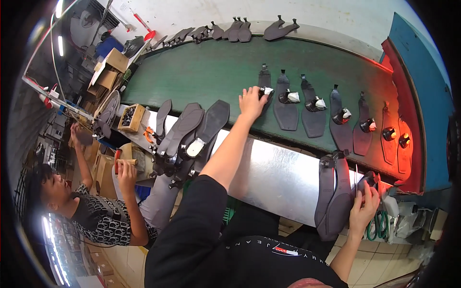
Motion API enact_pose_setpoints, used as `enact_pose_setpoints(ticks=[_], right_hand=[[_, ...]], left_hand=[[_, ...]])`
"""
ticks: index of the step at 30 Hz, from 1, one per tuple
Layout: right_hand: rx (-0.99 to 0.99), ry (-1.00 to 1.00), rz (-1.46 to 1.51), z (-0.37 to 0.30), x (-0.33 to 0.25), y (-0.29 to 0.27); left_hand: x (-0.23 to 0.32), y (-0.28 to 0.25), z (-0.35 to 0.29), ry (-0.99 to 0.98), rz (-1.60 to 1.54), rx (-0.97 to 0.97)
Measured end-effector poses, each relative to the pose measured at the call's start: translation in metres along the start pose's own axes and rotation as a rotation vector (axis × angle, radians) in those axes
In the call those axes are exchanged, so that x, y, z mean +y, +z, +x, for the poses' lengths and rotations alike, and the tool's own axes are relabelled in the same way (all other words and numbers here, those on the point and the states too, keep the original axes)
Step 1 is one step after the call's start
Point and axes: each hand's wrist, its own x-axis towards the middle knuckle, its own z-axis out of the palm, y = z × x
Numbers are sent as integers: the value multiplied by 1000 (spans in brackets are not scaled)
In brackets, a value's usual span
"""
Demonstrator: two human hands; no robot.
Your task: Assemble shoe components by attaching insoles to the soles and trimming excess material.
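On the green conveyor belt point(201, 67), dark shoe soles with small black heels lie in a row. My left hand point(251, 102) reaches across to the leftmost sole point(264, 74). Its fingers are closed around a black piece with a white end point(267, 90) on that sole. My right hand point(364, 204) is at the right end of the metal ledge point(273, 177), fingers bent against a rounded black thing point(369, 179) that they partly hide. Beside it a thin pale stick point(356, 178) stands up. Two large dark soles point(333, 197) lie just left of this hand.
More soles point(180, 127) are piled at the ledge's left, near a wooden box point(131, 118). Others line the belt's far edge point(238, 30). At right, a blue machine housing point(418, 96) glows red over the belt. A co-worker point(105, 206) at left holds a wooden-handled tool point(128, 162).
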Motion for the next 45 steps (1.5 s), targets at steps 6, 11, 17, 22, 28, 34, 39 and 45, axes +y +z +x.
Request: enact_pose_setpoints(ticks=[6,11,17,22,28,34,39,45], right_hand=[[213,-2,114,0,-42,-24],[48,-88,527,-21,-75,-44],[-594,270,1822,-24,-116,13],[-733,274,1845,-25,-141,8],[-405,299,1880,-24,-138,-33],[-544,148,1176,-62,-134,-36],[-512,43,1037,-71,-136,-32],[-474,-143,886,-72,-135,-34]], left_hand=[[-2,-20,1,112,-77,295],[27,-114,-43,1,-690,355],[120,-177,-216,-153,-1439,-439],[119,-188,-267,-192,-1543,-522],[106,-190,-271,-277,-1620,-556],[94,-190,-276,-315,-1582,-608],[88,-190,-284,-372,-1634,-606],[86,-187,-289,-432,-1665,-608]])
